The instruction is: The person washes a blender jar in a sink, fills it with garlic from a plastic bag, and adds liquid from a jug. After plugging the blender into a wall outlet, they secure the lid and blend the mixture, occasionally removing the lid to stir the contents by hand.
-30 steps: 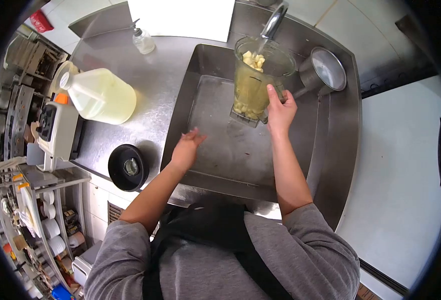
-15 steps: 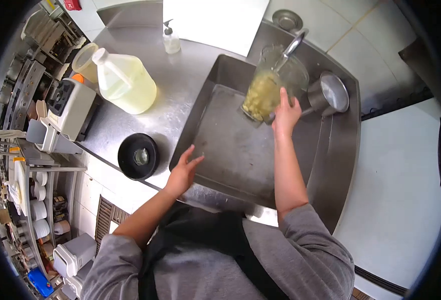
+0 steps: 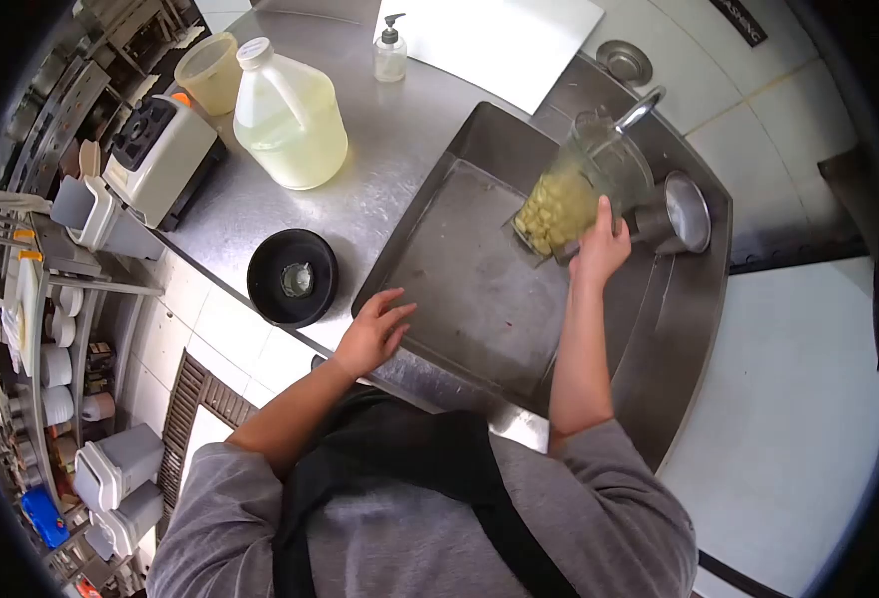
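Note:
My right hand (image 3: 602,244) is closed round the handle of a clear blender jar (image 3: 607,159), which tilts over the sink (image 3: 449,264). Pale yellow-green chunks (image 3: 551,214) and cloudy liquid fill the jar's lower part. The curved metal faucet (image 3: 641,108) reaches over the jar's open mouth. Beside the jar, near my right fingers, a metal pot (image 3: 687,214) stands at the sink's right side. Above the sink's front left rim, my left hand (image 3: 371,334) holds nothing, its fingers loosely apart. A round black lid (image 3: 293,279) with a clear centre lies on the counter to its left.
A large jug of pale yellow liquid (image 3: 295,130) stands on the steel counter (image 3: 399,130), with a pump bottle (image 3: 390,58) behind. A blender base (image 3: 165,159) and a plastic tub (image 3: 210,72) are at the left. A white board (image 3: 499,40) lies at the back.
The whole view has shifted, with the sink and jar lower and further right in it. My right hand keeps its hold on the jar. My left fingers have bent slightly.

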Demonstrator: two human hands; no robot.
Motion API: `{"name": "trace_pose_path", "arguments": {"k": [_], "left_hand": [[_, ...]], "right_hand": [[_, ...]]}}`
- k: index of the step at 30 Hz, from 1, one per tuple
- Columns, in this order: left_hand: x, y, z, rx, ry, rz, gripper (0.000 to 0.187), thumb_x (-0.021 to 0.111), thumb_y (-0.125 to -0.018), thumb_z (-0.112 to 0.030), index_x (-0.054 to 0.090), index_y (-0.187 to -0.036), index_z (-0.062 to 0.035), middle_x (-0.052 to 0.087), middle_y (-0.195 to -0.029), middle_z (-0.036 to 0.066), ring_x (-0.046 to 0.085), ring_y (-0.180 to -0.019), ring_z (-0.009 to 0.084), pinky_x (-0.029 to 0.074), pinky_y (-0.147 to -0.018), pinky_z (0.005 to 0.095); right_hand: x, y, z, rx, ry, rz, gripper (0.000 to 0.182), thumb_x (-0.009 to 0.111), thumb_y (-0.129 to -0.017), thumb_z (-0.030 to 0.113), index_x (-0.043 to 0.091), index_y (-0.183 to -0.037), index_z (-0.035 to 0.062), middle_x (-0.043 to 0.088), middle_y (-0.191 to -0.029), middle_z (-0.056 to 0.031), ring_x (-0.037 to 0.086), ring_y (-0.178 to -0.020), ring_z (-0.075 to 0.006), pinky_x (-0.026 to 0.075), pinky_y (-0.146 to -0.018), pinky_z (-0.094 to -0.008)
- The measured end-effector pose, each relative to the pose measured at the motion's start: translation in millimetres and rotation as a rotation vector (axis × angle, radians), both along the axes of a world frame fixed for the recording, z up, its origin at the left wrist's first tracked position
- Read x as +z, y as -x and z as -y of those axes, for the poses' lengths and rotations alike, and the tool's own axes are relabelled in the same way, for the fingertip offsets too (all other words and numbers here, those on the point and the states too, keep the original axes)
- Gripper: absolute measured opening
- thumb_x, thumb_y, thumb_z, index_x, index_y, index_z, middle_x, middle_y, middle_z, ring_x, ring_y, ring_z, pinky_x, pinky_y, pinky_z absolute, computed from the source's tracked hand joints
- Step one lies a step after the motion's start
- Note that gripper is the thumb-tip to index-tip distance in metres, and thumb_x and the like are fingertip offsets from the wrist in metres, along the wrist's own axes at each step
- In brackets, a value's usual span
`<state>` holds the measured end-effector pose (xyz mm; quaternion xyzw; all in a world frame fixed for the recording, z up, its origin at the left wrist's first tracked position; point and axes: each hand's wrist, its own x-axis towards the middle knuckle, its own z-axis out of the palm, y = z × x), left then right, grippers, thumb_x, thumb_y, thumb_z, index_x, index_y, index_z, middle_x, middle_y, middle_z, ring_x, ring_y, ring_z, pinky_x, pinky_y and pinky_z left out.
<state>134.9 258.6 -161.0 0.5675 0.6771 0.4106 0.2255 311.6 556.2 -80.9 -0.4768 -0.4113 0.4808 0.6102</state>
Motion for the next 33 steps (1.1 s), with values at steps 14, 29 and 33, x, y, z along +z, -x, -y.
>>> {"name": "trace_pose_path", "arguments": {"k": [14,29,33], "left_hand": [[-1.6,9.3,-0.4,-0.110,0.046,-0.003,0.027,0.066,-0.079,-0.014,0.062,-0.105,-0.0056,0.056,-0.114,0.014,0.056,-0.106,0.0322,0.047,-0.089,0.0373],[1.1,8.4,-3.4,-0.147,0.091,-0.035,0.026,0.067,-0.080,-0.018,0.061,-0.101,-0.0049,0.056,-0.115,0.015,0.055,-0.108,0.0332,0.046,-0.091,0.0381],[1.0,8.1,-3.7,-0.152,0.093,-0.037,0.026,0.067,-0.080,-0.018,0.062,-0.101,-0.0047,0.056,-0.117,0.016,0.055,-0.108,0.0337,0.046,-0.092,0.0386]], "right_hand": [[-16.9,-3.4,7.9,-0.123,-0.028,-0.150,0.036,0.054,-0.095,0.027,0.042,-0.065,0.0100,0.036,-0.052,0.0033,0.030,-0.041,-0.0061,0.021,-0.039,-0.0238],[-48.4,2.3,6.9,-0.206,0.045,-0.329,0.031,0.048,-0.093,0.022,0.045,-0.065,0.0104,0.044,-0.057,0.0029,0.034,-0.044,-0.0049,0.022,-0.039,-0.0209],[-54.5,0.7,7.2,-0.174,0.057,-0.313,0.029,0.047,-0.092,0.021,0.044,-0.065,0.0102,0.043,-0.057,0.0027,0.035,-0.045,-0.0049,0.022,-0.039,-0.0209]]}}
